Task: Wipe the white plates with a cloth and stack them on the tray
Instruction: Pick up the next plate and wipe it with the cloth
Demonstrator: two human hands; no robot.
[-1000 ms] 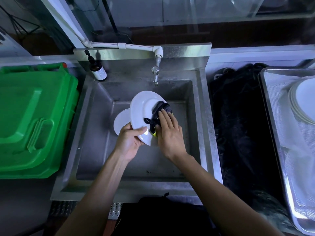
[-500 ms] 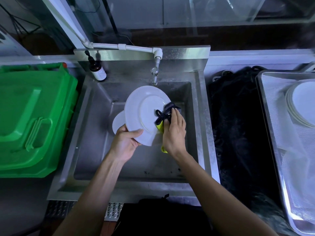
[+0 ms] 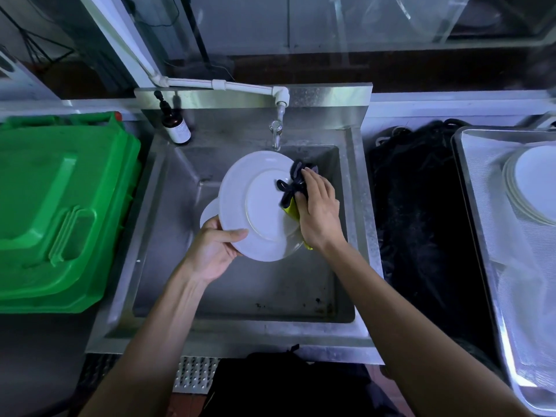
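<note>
The left hand (image 3: 215, 249) grips the lower edge of a white plate (image 3: 258, 206) and holds it tilted over the steel sink (image 3: 168, 176). The right hand (image 3: 319, 212) presses a dark cloth (image 3: 293, 183) with a yellow part against the right side of this plate, fingers curled on the cloth. A second plate (image 3: 209, 213) shows just behind the first. More white plates (image 3: 532, 182) lie stacked on the tray (image 3: 481, 206) at far right.
</note>
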